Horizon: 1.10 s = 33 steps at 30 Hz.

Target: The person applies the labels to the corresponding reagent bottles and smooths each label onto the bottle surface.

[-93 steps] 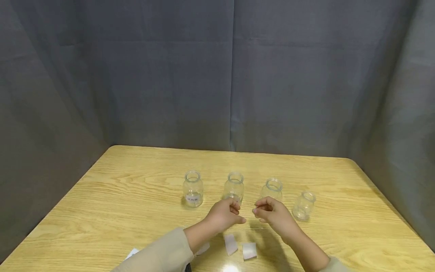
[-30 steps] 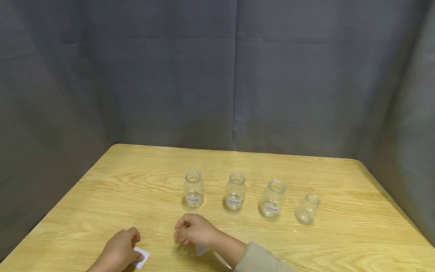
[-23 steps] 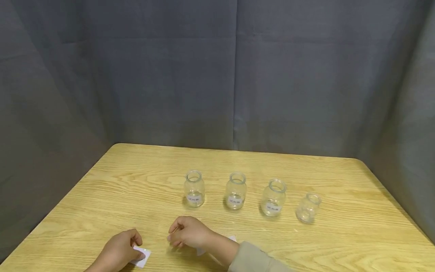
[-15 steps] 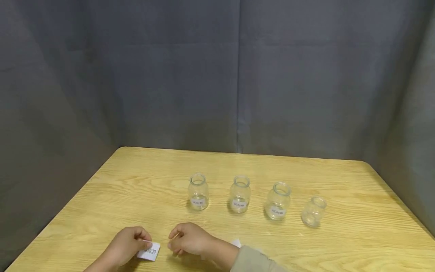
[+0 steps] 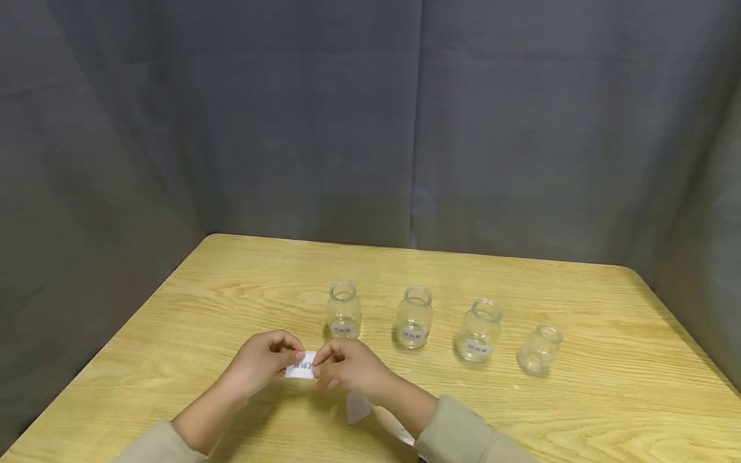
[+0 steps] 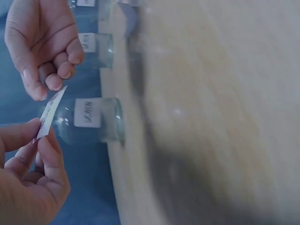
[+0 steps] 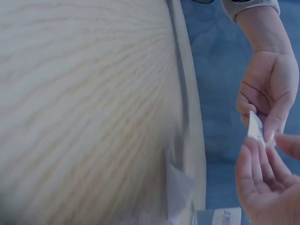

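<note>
In the head view, a small white label (image 5: pixel 300 365) with dark handwritten characters is held up over the table between both hands. My left hand (image 5: pixel 257 366) pinches its left end between thumb and forefinger. My right hand (image 5: pixel 356 370) has thumb and fingertips at its right edge, the fingers bent. The left wrist view shows the label (image 6: pixel 49 115) tilted, nearly edge-on, its lower end in the left fingers. Beyond it, a glass jar (image 6: pixel 115 123) bears a similar label. From the right wrist, the label (image 7: pixel 254 126) spans the gap between the two hands.
Three labelled glass jars, left (image 5: pixel 344 308), middle (image 5: pixel 414 315) and right (image 5: pixel 479 325), stand in a row behind the hands. A smaller glass jar (image 5: pixel 539 350) without a visible label stands rightmost. Paper pieces (image 5: pixel 358 408) lie under the right forearm. A grey curtain (image 5: pixel 312 128) encloses the table.
Earlier both hands worked near the third jar, which now shows a label. The left hand then picked up another label at the lower left and raised it rightward; the right hand met it.
</note>
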Available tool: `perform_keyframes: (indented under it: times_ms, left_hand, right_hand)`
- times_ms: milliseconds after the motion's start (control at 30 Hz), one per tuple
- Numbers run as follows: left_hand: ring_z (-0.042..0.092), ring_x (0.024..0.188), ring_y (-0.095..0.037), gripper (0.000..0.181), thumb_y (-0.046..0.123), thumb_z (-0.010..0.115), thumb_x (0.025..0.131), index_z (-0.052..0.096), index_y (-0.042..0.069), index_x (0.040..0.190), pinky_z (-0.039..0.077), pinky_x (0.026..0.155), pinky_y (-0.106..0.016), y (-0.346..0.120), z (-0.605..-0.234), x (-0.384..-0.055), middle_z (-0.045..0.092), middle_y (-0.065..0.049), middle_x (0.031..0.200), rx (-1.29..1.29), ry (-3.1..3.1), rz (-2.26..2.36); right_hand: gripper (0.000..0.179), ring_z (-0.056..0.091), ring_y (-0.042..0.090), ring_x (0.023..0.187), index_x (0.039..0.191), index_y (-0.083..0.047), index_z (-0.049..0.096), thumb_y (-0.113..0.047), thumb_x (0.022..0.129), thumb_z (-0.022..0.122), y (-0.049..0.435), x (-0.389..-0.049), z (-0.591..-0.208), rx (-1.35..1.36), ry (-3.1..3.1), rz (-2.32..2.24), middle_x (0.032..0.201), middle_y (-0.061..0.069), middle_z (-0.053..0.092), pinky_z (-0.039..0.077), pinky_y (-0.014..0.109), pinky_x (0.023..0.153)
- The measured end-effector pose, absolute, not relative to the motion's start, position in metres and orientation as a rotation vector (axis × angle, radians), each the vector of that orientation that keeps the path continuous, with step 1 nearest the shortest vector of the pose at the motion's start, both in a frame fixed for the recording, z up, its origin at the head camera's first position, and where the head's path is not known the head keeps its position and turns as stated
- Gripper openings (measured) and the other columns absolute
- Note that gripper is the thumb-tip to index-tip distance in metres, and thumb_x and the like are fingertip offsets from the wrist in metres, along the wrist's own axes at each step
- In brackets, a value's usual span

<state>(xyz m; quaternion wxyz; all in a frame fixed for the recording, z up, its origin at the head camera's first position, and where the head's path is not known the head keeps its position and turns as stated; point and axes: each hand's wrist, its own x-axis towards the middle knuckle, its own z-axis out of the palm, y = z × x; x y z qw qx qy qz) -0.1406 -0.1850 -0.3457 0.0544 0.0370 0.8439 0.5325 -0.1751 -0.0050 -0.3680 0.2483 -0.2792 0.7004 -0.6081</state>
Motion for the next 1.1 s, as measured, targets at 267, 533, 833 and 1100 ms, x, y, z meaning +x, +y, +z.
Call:
perform_keyframes:
  times_ms: [267,533,833,1100]
  left_hand:
    - [0.051,0.075,-0.019,0.008,0.006,0.055,0.082,0.057,-0.001,0.087,0.045,0.067,-0.031,-0.165,-0.340,-0.150,0.055,-0.008,0.081,-0.023,2.519,1.750]
    - [0.050,0.076,-0.018,0.008,0.004,0.057,0.081,0.056,-0.001,0.086,0.045,0.067,-0.029,-0.144,-0.338,-0.159,0.053,-0.008,0.082,0.029,2.403,1.929]
    - [0.049,0.073,-0.016,0.014,0.001,0.054,0.080,0.050,-0.006,0.091,0.045,0.068,-0.028,-0.123,-0.341,-0.166,0.048,-0.008,0.079,0.200,2.219,2.043]
    - [0.050,0.074,-0.015,0.011,-0.001,0.053,0.080,0.047,-0.006,0.087,0.046,0.068,-0.025,-0.106,-0.339,-0.169,0.047,-0.008,0.080,0.261,2.065,2.187]
  right_hand:
    - [0.027,0.055,0.021,0.075,0.098,0.010,0.046,-0.008,0.081,0.057,0.011,-0.179,-0.369,-0.666,1.932,-1.820,0.083,0.011,0.053,0.048,0.032,0.069]
    - [0.020,0.057,0.017,0.073,0.091,0.009,0.049,-0.006,0.081,0.057,0.020,-0.181,-0.364,-0.623,1.887,-1.897,0.082,0.008,0.056,0.048,0.034,0.069]
    - [0.013,0.053,0.016,0.072,0.089,0.007,0.044,-0.003,0.084,0.050,0.041,-0.183,-0.350,-0.501,2.006,-2.009,0.080,0.009,0.051,0.047,0.032,0.070]
    - [0.017,0.052,0.015,0.069,0.093,0.010,0.043,0.005,0.080,0.051,0.052,-0.180,-0.338,-0.460,1.969,-2.160,0.076,0.008,0.049,0.046,0.027,0.066]
